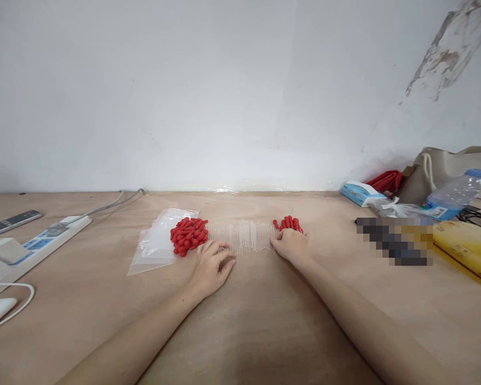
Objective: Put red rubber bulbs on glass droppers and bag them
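A row of thin clear tubes (246, 236) lies side by side on the table, between two groups of small red rubber bulbs. The larger heap of red bulbs (187, 235) is at the left end; a smaller group of red bulbs (289, 222) is at the right end. My left hand (213, 267) rests by the near left end of the tubes, fingers curved and apart, with nothing visible in them. At the right end, my right hand (292, 245) has thumb and fingers closed beside the tubes, partly covering the smaller red group. Whatever its fingertips hold is hidden.
Clear plastic bags (156, 246) lie left of the red heap. A power strip (40, 246) and a remote control (14, 222) sit farther left. To the right are a tissue pack (359, 193), a plastic bottle (459, 192) and a yellow package (465, 248). A wall (240, 96) stands behind.
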`<state>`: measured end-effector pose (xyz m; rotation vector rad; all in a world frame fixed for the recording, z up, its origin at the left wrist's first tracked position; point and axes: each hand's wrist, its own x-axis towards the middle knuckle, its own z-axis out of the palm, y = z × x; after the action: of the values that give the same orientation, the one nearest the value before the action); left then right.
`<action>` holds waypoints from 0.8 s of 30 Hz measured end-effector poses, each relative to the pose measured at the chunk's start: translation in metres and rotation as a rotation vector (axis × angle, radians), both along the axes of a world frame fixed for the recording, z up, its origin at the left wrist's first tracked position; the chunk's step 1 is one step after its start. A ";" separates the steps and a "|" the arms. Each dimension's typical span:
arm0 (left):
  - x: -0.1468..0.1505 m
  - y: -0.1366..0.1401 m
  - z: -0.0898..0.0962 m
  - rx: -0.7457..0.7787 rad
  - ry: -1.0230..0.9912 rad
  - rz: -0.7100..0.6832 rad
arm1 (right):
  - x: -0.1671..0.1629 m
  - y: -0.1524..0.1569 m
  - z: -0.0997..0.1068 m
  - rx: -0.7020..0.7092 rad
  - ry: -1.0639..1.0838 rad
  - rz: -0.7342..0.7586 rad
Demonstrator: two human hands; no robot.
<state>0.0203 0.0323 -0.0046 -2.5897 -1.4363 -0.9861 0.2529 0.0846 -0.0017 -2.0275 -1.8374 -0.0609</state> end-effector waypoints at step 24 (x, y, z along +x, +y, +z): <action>-0.114 0.111 0.046 -0.324 -0.017 0.588 | -0.018 -0.030 -0.014 0.504 0.053 0.330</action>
<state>-0.0936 0.1434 0.0417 -2.0879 -2.3269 -0.7368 0.2354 0.0547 -0.0160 -1.3626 -1.8657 -0.3364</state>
